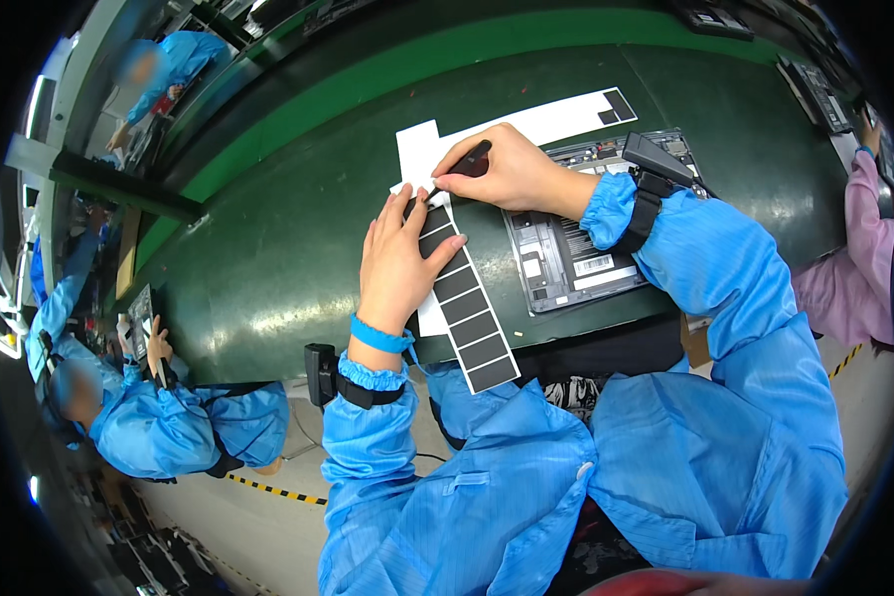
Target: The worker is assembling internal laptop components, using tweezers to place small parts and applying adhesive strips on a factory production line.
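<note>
My right hand (pixel 515 171) is closed around a slim black pen-shaped tool (pixel 480 153). Its tip points down and left to the upper end of a white strip of black rectangular stickers (pixel 474 325). Across that strip lies my left hand (pixel 395 260), palm down, fingers stretched out and fingertips close to the tool's tip. The strip's lower end hangs past the table's near edge. Another white backing sheet (pixel 541 117), with a few black pieces at its right end, lies beyond my hands. Under my right forearm rests an opened laptop base (pixel 538 263), its inner parts showing.
The dark green table (pixel 268 268) spans the view. Black devices (pixel 815 94) stand at its far right, beside a person in a pink sleeve (pixel 854 268). At left, a person in blue (pixel 159 422) handles a dark panel. Another person (pixel 184 65) works beyond a metal frame.
</note>
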The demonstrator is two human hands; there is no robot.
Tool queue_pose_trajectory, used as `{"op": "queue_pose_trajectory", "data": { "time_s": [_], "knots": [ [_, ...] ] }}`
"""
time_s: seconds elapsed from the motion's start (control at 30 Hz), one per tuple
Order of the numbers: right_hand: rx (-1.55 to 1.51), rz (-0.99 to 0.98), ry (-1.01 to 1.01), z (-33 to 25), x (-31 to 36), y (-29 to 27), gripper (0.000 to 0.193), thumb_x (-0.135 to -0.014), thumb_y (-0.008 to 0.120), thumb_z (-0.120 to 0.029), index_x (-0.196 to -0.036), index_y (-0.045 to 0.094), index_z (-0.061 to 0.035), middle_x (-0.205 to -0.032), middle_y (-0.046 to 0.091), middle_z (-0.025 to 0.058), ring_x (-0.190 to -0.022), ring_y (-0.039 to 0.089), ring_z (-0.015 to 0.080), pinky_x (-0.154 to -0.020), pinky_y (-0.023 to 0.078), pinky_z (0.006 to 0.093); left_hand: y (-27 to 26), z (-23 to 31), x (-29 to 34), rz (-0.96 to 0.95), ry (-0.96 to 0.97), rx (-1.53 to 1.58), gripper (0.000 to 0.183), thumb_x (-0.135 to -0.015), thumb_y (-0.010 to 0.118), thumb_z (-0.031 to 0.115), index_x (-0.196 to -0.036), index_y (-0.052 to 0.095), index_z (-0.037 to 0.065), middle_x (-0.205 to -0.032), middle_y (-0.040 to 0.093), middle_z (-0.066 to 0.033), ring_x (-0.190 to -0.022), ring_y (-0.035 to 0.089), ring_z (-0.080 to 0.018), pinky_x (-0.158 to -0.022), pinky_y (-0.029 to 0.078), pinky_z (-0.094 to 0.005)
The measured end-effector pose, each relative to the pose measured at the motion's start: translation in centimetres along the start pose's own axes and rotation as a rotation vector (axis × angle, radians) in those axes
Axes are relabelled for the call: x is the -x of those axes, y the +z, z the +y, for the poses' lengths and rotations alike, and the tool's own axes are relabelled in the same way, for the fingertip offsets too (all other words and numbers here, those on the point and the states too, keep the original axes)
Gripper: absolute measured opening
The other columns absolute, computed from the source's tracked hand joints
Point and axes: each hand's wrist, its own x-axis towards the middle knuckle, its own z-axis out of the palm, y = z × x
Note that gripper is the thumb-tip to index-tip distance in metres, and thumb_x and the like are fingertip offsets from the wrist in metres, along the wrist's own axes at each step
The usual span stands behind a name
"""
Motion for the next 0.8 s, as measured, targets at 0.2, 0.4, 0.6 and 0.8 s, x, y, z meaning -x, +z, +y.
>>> {"op": "queue_pose_trajectory", "data": {
  "time_s": [0.2, 0.4, 0.6, 0.8],
  "knots": [
    [-0.201, 0.19, 0.151, -2.4, 2.9, -4.7, 0.021, -0.085, 0.071, -0.016, -0.093, 0.072, 0.0034, -0.081, 0.071, 0.0093, -0.074, 0.066, 0.0113, -0.069, 0.053, 0.0246, -0.3, -0.5, -0.3, -0.007, 0.021, 0.0, 0.062, -0.085, 0.07, 0.03, -0.137, 0.05, 0.004, -0.14, 0.044, -0.0228, -0.128, 0.043, -0.0385, -0.108, 0.034, -0.0433],
    [-0.218, 0.414, 0.33, -0.6, 8.1, -11.6, 0.024, -0.086, 0.072, -0.02, -0.1, 0.07, -0.0001, -0.083, 0.071, 0.0096, -0.073, 0.067, 0.0125, -0.068, 0.055, 0.0235, -3.6, 5.0, -3.9, 0.117, 0.235, 0.391, 0.026, -0.087, 0.066, 0.013, -0.11, 0.065, 0.0, -0.106, 0.066, -0.0158, -0.099, 0.064, -0.0289, -0.084, 0.05, -0.0325],
    [-0.273, 0.245, 0.4, -0.7, 8.7, -11.0, 0.021, -0.087, 0.071, -0.018, -0.097, 0.07, 0.0006, -0.081, 0.069, 0.0086, -0.07, 0.067, 0.0124, -0.062, 0.055, 0.0235, 0.7, 8.2, -5.1, -0.158, 0.855, 0.344, 0.032, -0.081, 0.07, 0.016, -0.111, 0.065, 0.005, -0.121, 0.063, -0.0102, -0.108, 0.062, -0.0285, -0.09, 0.052, -0.0376],
    [-0.196, 0.19, 0.44, -0.3, 8.6, -10.6, 0.028, -0.089, 0.068, -0.011, -0.11, 0.061, 0.0048, -0.078, 0.068, 0.0097, -0.07, 0.066, 0.012, -0.065, 0.054, 0.0242, 2.4, 8.3, -4.7, -0.154, 0.86, 0.373, 0.034, -0.078, 0.07, 0.011, -0.111, 0.065, 0.004, -0.122, 0.063, -0.0094, -0.114, 0.061, -0.0263, -0.09, 0.053, -0.0355]
  ]
}}
